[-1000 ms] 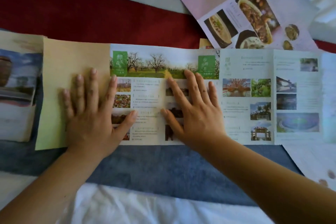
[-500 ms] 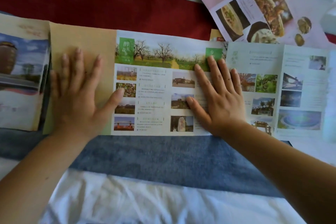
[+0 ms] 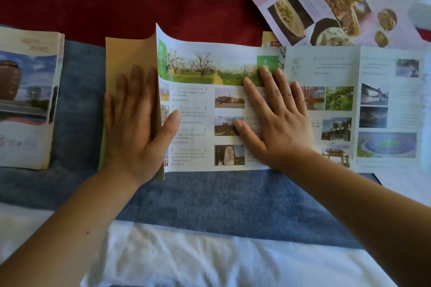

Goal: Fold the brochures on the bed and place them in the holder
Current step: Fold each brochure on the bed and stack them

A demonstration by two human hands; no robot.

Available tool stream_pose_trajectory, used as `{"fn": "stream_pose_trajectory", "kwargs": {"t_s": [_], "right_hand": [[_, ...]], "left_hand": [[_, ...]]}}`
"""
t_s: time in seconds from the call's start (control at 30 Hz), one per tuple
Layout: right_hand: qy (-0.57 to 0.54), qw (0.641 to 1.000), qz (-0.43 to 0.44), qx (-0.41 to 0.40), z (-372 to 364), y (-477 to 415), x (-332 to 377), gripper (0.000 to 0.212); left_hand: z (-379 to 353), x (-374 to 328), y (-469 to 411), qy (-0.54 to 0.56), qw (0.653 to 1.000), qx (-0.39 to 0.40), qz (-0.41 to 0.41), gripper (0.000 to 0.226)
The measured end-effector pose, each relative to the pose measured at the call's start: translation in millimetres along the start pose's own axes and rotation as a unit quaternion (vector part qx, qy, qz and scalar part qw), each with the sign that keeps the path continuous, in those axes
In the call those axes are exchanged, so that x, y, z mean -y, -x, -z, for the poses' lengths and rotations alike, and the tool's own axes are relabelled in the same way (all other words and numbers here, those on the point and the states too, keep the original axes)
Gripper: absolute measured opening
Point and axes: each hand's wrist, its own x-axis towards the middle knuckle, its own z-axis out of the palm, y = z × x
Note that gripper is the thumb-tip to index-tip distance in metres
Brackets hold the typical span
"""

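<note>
While the long brochure (image 3: 233, 109) lay stretched across the blue runner (image 3: 233, 202) of the bed, its long axis running left to right in front of me, I judged the fold would turn on the crease at its left end. There the tan end panel (image 3: 126, 53) was already turned over, and the printed sheet beside it lifted in a curl at its far corner. My left hand (image 3: 135, 128) lay flat, palm down, on that tan panel, fingers together pointing toward the red band of the bed, thumb splayed onto the printed page. My right hand (image 3: 275, 121) pressed open and flat near the brochure's middle, fingers spread, gripping nothing. The left hand was the nearer to the crease; most of the sheet's unfolded length ran off to the right beyond my right hand. A finished stack of folded brochures (image 3: 28, 100) sat near the bed's left edge, well apart. I saw no holder in view.
</note>
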Motion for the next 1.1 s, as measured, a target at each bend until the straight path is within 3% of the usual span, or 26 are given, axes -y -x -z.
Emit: {"fn": "stream_pose_trajectory", "kwargs": {"t_s": [0.37, 0.57, 0.93, 1.1], "right_hand": [[-0.084, 0.996, 0.029, 0.007, 10, 2, -13, 0.063], [0.006, 0.997, -0.081, 0.0, 26, 22, -64, 0.071], [-0.008, 0.996, -0.088, -0.009, 4, 35, -76, 0.066], [-0.023, 0.996, -0.081, -0.018, 3, 36, -77, 0.066]], "left_hand": [[-31, -40, -3, 0.01, 1.0, -0.018, 0.015, 0.081], [-35, -43, -3, -0.003, 0.999, -0.025, 0.022, 0.082], [-48, -85, -7, 0.045, 0.999, -0.011, -0.006, 0.078], [-60, -106, -6, 0.004, 1.0, 0.01, -0.028, 0.08]]}}
